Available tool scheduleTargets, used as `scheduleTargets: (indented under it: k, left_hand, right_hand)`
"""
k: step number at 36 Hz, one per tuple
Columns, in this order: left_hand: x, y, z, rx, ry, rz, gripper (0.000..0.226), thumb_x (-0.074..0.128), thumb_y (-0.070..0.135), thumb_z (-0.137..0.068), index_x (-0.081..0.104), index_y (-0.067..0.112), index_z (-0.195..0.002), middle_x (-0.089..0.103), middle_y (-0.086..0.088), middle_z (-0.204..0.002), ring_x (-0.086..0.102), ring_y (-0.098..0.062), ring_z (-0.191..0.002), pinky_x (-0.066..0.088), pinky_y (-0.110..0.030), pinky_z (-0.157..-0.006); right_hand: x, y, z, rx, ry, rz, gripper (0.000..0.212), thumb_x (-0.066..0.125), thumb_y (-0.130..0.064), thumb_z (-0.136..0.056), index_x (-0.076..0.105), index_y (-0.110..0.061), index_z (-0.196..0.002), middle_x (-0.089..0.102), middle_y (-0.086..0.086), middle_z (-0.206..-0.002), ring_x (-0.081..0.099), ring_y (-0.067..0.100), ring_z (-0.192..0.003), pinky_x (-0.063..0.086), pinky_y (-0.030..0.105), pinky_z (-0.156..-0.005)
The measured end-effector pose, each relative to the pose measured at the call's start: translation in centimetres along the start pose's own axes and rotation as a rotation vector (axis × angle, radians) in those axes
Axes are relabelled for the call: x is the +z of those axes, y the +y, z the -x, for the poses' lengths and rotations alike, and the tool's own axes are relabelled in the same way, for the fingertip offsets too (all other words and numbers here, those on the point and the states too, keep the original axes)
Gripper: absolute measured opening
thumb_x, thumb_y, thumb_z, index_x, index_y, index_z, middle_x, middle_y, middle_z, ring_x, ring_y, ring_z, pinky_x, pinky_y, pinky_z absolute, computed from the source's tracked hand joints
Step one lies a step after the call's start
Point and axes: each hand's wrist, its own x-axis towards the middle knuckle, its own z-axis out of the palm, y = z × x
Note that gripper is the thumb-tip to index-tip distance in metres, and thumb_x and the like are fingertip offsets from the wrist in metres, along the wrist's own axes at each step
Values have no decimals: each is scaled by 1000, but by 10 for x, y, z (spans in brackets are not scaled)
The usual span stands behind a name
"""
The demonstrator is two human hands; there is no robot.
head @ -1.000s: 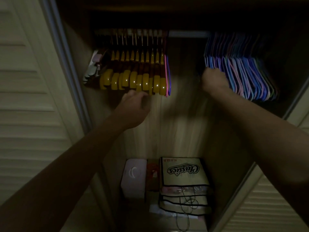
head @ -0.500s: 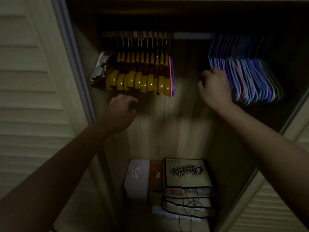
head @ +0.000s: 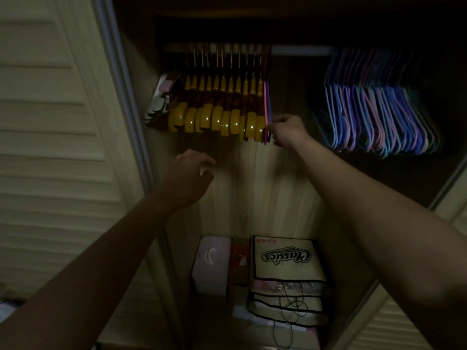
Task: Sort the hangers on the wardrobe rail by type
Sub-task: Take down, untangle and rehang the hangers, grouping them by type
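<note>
Wardrobe rail [head: 300, 50]: wooden hangers [head: 217, 120] left, thin hangers [head: 379, 117] right.
Right hand [head: 286, 131]: pinches stray pink hanger [head: 265, 109], probably to regroup it.
Left hand [head: 188, 178]: loosely curled, empty.

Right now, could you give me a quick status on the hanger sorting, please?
Right hand pinching the pink and purple thin hangers beside the yellow hangers. Left hand free below. Thin hanger group waits right; rail gap unobstructed.

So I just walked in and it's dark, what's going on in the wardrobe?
A person is sorting hangers on the rail. The right hand pinches the pink and purple thin hangers beside the wooden hangers; other thin plastic hangers hang farther right. The left hand hovers below, holding nothing.
</note>
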Motion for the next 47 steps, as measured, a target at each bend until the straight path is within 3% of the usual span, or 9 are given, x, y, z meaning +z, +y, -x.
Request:
scheduleTargets:
  k: [3,12,17,21,26,30,32,38,47]
  left_hand:
    - [0,1,2,3,2,15,45,50,31,-79,70,12,-114,64,-11,-117,57,-27,-115,39,-35,-98]
    - [-1,2,-1,-2,9,56,41,52,30,-81,70,14,-115,63,-10,-118,57,-26,-112,41,-36,-97]
    - [2,-2,-5,-10,8,57,43,51,31,-80,70,16,-116,62,-10,-119,57,-26,-112,39,-33,-96]
    - [4,-7,-7,4,51,70,29,63,16,-90,68,17,-118,60,-10,-120,53,-19,-97,40,-32,-91]
    - [4,-15,-9,36,76,52,27,64,14,-91,68,16,-119,58,-9,-121,56,-26,-102,38,-31,-91]
    - [-1,-17,-9,47,91,47,28,63,11,-92,68,16,-120,56,-6,-120,47,-15,-92,35,-28,-87]
    - [-3,-18,-9,59,101,43,28,63,10,-93,67,16,-120,56,-7,-121,46,-14,-89,36,-28,-86]
    - [-10,-20,-10,44,113,30,28,59,19,-93,68,16,-119,58,-7,-121,51,-17,-96,37,-30,-88]
    - [-13,-21,-5,9,117,34,27,62,9,-93,68,17,-118,61,-6,-125,55,-22,-110,38,-30,-91]
  right_hand:
    - [2,0,-4,0,10,12,35,59,-12,-96,54,-13,-131,56,-1,-108,52,7,-80,46,18,-63]
    - [7,-3,-9,-9,1,34,33,59,-14,-97,53,-11,-129,51,-7,-94,50,7,-76,43,17,-62]
    - [10,-5,-12,-23,27,24,34,60,-8,-95,54,-11,-128,55,-3,-99,54,9,-85,48,20,-69]
    - [12,-5,-12,-23,-3,13,36,62,-10,-94,53,-11,-129,54,-3,-100,57,14,-99,51,26,-83]
    - [15,-4,-16,-47,13,15,25,59,-3,-94,56,-12,-117,52,-6,-90,52,7,-77,47,20,-66]
    - [13,-1,-17,-95,131,83,15,59,-17,-96,58,-16,-111,62,1,-98,59,12,-80,48,23,-66]
    - [8,2,-15,-180,219,166,28,59,-26,-96,56,-16,-123,62,-2,-103,61,15,-88,48,28,-72]
    - [-26,-5,-9,-564,569,512,33,44,-18,-102,49,-13,-135,53,-5,-91,50,10,-76,38,27,-64]
    - [-46,-60,-31,-519,642,581,26,41,-19,-104,54,-11,-125,65,10,-109,64,24,-95,47,32,-72]
